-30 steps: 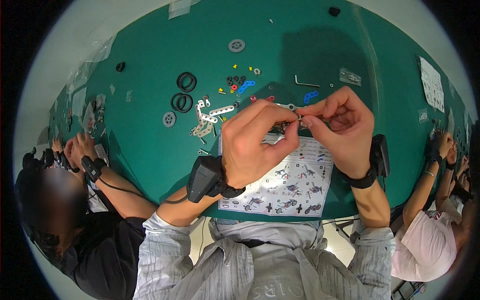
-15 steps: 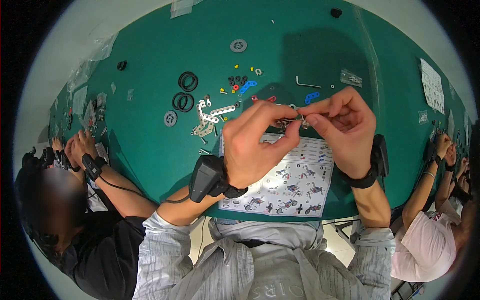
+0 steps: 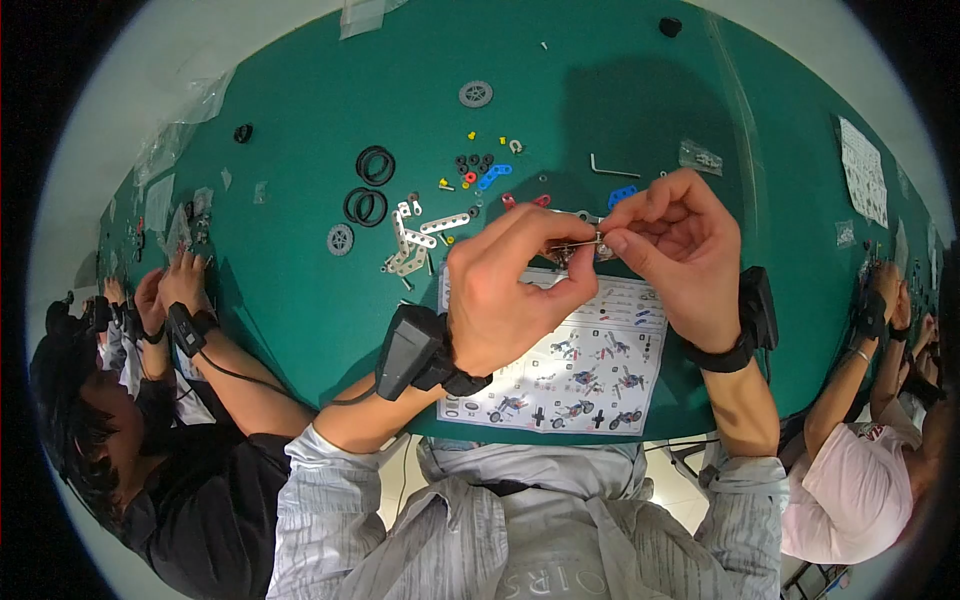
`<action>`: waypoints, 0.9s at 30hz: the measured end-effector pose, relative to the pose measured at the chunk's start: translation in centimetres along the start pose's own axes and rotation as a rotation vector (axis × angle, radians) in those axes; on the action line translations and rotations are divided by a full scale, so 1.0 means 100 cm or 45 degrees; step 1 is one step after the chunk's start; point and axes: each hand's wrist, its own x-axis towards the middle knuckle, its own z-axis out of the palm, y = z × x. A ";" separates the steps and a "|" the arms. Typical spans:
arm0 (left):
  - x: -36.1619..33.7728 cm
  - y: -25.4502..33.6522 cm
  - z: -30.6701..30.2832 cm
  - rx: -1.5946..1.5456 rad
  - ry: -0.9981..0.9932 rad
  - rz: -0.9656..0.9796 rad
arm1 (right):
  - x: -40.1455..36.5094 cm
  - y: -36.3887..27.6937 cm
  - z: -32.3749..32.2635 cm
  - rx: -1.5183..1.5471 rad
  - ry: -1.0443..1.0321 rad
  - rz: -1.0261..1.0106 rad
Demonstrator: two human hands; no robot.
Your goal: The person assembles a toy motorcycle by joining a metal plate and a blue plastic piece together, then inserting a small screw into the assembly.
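Pinching metal parts [image 3: 603, 251] near bag [image 3: 690, 151] of pieces [image 3: 707, 162]

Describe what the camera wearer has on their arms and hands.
Both hands, left and right, are bare. Each wrist has a black strap with a boxy black module; a dark cable runs by the left one. The light grey, faintly streaked sleeves are rolled to around the elbows.
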 end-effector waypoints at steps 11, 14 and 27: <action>0.002 -0.002 0.000 0.029 -0.037 0.051 | 0.003 -0.002 -0.004 -0.018 -0.019 0.011; 0.001 -0.003 0.001 0.000 -0.046 -0.016 | 0.004 -0.001 -0.004 -0.024 -0.009 0.020; -0.002 -0.003 0.003 -0.004 -0.067 -0.059 | 0.003 -0.004 -0.006 -0.167 -0.035 0.004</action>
